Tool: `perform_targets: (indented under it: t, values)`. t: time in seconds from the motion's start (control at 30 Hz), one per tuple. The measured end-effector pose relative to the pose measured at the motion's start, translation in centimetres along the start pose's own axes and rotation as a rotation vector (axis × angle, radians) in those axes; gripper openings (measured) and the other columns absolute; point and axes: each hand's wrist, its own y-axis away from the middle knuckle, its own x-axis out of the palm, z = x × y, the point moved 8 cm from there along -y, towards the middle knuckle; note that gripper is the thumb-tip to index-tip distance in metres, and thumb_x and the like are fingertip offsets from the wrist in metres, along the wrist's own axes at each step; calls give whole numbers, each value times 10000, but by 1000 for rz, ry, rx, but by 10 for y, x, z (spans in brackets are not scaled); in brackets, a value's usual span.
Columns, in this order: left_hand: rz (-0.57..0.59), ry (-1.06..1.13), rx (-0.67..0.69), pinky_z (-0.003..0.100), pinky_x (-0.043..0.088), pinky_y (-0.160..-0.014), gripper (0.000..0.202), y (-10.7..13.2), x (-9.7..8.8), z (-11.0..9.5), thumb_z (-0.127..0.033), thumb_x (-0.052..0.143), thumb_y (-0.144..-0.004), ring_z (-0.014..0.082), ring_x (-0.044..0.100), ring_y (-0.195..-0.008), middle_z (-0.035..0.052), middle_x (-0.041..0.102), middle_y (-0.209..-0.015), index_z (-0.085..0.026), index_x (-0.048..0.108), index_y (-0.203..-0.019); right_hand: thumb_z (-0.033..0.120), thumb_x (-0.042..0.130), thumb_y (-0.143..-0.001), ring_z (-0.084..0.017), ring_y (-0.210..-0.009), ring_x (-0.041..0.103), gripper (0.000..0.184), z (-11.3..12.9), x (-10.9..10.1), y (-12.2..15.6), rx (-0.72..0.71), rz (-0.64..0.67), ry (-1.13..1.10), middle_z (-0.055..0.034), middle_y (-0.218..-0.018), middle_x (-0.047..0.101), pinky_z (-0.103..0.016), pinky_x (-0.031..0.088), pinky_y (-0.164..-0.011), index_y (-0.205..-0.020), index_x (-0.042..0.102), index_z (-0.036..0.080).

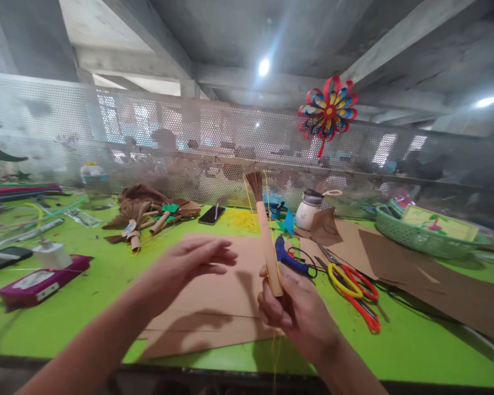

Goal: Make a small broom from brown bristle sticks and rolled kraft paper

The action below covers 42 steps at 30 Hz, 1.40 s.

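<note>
My right hand (293, 306) is closed around the lower end of a rolled brown paper stick (267, 241) held upright; its top is a fringed brush of dark strips. A thin yellow thread (274, 351) runs along the stick and hangs below my hand. My left hand (193, 262) hovers a little to the left of the stick, fingers stretched out and loosely together, holding nothing. Both hands are above brown cardboard sheets (214, 307) lying on the green table (86, 307).
Yellow and red scissors (354, 288) and a blue glue gun (290, 260) lie right of my hands. Finished paper brooms (142, 216) and a phone (211, 214) lie at back left, a white jar (308, 211) and green basket (420, 233) at back right. A paper pinwheel (328, 111) hangs on the mesh fence.
</note>
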Motion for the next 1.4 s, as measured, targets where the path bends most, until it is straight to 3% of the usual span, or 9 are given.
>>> perform_targets:
  t: [0.1,0.2,0.3,0.43,0.7,0.9,1.03,1.23,1.4]
  values:
    - [-43,48,86,393,472,-789,501,-58,13,-93,-452,596,-827,280,631,-986,131,680,-1068,-198,504,-1249,336,402,-970,-57,-388,269,245,-5,0,-2,-13,-9,77,59,-486,469,-213,266,-446,-905,556,158]
    - [-115,84,148,368,450,-830,410,-85,13,-131,-377,578,-861,254,639,-953,148,693,-1017,-131,527,-1185,382,417,-963,-58,-383,289,265,-10,-4,-4,-2,-27,129,57,-488,483,-212,296,-443,-896,544,160]
    - [-177,101,175,296,455,-703,318,-90,7,-131,-331,522,-900,223,653,-863,129,699,-904,-112,543,-1129,440,457,-936,-58,-376,299,298,-14,-7,-8,9,-20,104,62,-478,476,-207,312,-438,-898,546,158]
    - [-228,116,216,196,298,-453,233,-88,2,-125,-338,519,-897,140,601,-626,34,623,-692,-138,554,-1011,500,494,-906,-52,-360,265,338,-19,-6,-16,30,19,38,79,-449,444,-201,309,-425,-850,532,168]
    - [-346,213,167,187,336,-421,124,-94,-10,-131,-260,431,-931,143,606,-581,-5,560,-637,-177,501,-872,530,546,-866,-51,-360,316,376,-22,-17,-22,89,-116,51,65,-447,484,-189,294,-429,-802,553,160]
    - [-366,322,281,299,514,-703,190,-106,-29,-150,-147,361,-947,139,589,-572,-5,533,-549,-141,503,-821,590,473,-873,-121,-478,554,501,-24,-27,-12,203,-95,206,-29,-599,636,-245,415,-515,-960,601,113]
    - [-382,342,286,307,520,-703,217,-107,-45,-151,-152,355,-952,143,592,-596,6,536,-564,-147,495,-786,522,551,-855,-129,-515,595,402,-19,-28,-5,244,-52,441,-13,-636,634,-278,442,-589,-939,597,132]
    - [-401,346,276,329,529,-728,238,-103,-61,-150,-154,327,-961,149,609,-624,11,541,-574,-152,496,-794,449,569,-855,-93,-509,447,408,-13,-30,31,423,211,802,17,-526,503,-231,337,-531,-588,631,146]
    - [-407,343,284,330,527,-741,211,-101,-66,-150,-159,353,-956,151,616,-629,11,550,-574,-154,497,-802,493,633,-795,-69,-454,334,408,1,-40,43,470,245,728,27,-496,435,-223,221,-438,-596,672,139]
